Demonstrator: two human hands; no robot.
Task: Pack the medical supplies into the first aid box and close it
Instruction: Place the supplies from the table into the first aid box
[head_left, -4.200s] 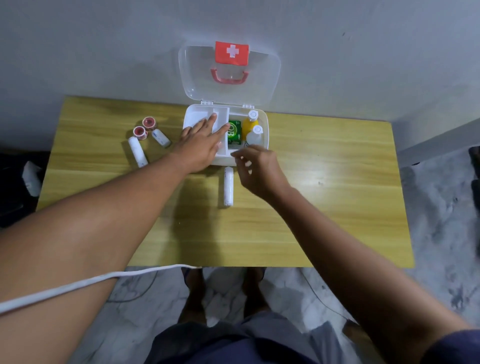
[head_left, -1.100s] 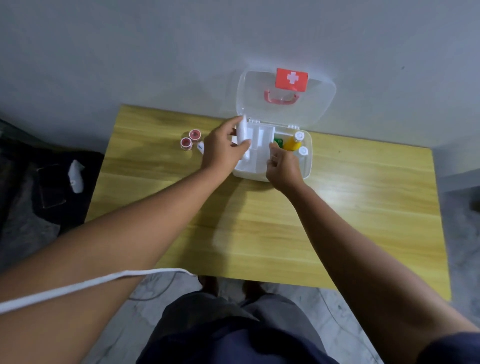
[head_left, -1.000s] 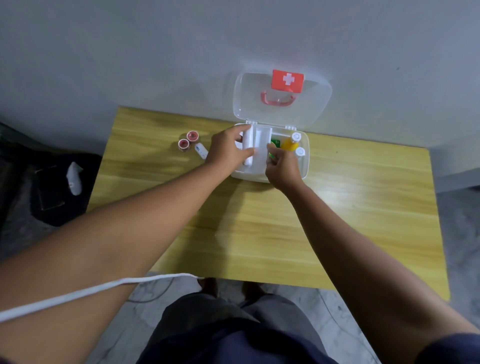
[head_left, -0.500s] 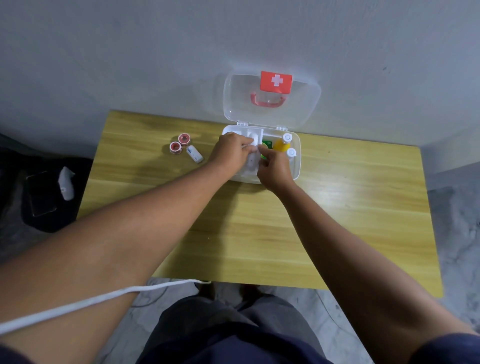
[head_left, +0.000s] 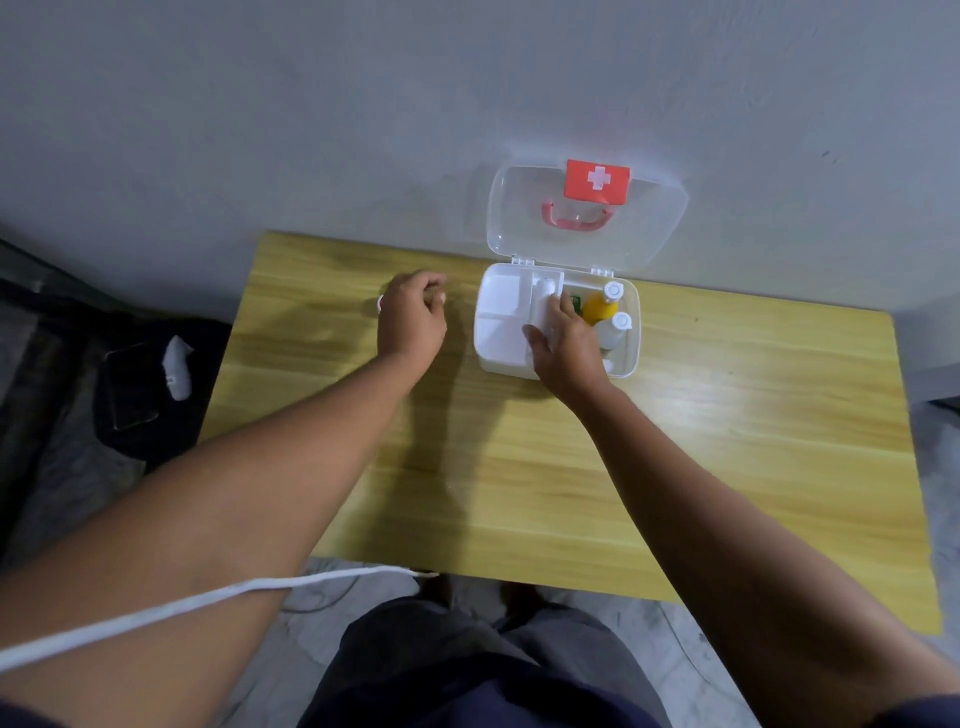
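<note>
The white first aid box (head_left: 498, 335) stands open at the table's back edge, its clear lid (head_left: 519, 218) with a red cross label leaning on the wall. Inside are a yellow bottle (head_left: 600, 307), a white bottle (head_left: 619, 328) and a green item (head_left: 575, 300). My right hand (head_left: 566, 345) lies over the box's middle compartment, thumb and fingers on either side of a white bandage roll (head_left: 545, 293). My left hand (head_left: 413, 322) hovers left of the box with curled fingers, covering small supplies. Only the edge of a red tape roll (head_left: 381, 304) shows.
The yellow wooden table (head_left: 727, 441) reaches right and toward me. A dark bag with a phone (head_left: 127, 389) and a white object (head_left: 176, 364) lies on the floor at the left. A white cord (head_left: 208, 603) crosses my left forearm.
My left hand has left the box and moved left over the tape rolls. My right hand stays in the box on the white roll. The camera has turned left.
</note>
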